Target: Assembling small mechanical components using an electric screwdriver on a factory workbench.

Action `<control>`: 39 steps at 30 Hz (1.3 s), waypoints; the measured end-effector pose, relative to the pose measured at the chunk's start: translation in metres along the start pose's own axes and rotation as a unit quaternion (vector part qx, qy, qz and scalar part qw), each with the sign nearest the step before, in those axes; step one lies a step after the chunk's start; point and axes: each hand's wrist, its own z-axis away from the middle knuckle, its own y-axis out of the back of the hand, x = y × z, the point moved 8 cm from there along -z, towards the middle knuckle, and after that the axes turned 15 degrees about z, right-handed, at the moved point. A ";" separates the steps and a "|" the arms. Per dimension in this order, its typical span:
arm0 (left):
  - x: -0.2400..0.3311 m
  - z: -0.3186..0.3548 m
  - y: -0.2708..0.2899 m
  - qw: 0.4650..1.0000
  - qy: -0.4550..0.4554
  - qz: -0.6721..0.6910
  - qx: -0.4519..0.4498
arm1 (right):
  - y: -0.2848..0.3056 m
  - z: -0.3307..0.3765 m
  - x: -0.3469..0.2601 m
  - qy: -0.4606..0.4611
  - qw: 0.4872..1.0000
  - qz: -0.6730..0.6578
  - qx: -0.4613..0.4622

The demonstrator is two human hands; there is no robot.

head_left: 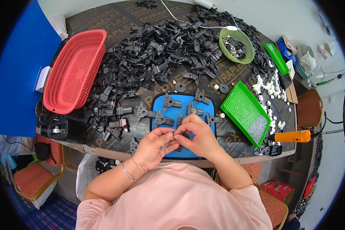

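My left hand [155, 145] and my right hand [197, 136] meet over the near edge of a blue mat [157, 103]. Between their fingertips they pinch a small dark plastic part with a small metal piece [175, 135]. Another small round metal piece [164, 147] rests against my left fingers. Several grey plastic brackets [168, 101] lie spread on the mat beyond my hands.
A big heap of black plastic parts [161, 46] covers the table's far side. A red basket [74, 69] stands at left, a green bowl [237, 44] of small metal pieces at the back right, a green tray [245, 111] and an orange electric screwdriver [291, 136] at right.
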 end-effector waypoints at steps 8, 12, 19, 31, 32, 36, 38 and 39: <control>0.004 0.001 0.006 0.999 -0.031 0.026 0.012 | -0.002 -0.001 -0.002 0.024 1.000 0.009 0.003; 0.005 0.002 0.007 0.999 -0.031 0.032 0.010 | -0.003 -0.002 -0.003 0.024 1.000 0.010 -0.015; 0.006 0.001 0.012 0.999 -0.036 0.020 0.006 | -0.007 -0.004 -0.006 0.040 0.999 0.025 -0.005; 0.015 0.003 0.016 0.999 -0.051 0.003 0.002 | -0.012 -0.021 0.014 -0.035 0.998 -0.039 -0.022; 0.016 0.003 0.017 0.999 -0.053 0.003 0.003 | -0.006 -0.028 0.019 -0.033 0.999 -0.035 0.010; 0.017 0.006 0.021 0.998 -0.058 0.004 0.009 | 0.003 -0.073 0.036 -0.062 0.994 0.087 0.010; 0.021 0.007 0.022 0.998 -0.066 0.009 0.012 | -0.003 -0.088 0.039 -0.048 0.989 0.143 0.000; 0.024 0.008 0.024 0.997 -0.073 0.012 0.014 | -0.005 -0.092 0.041 -0.046 0.989 0.143 -0.001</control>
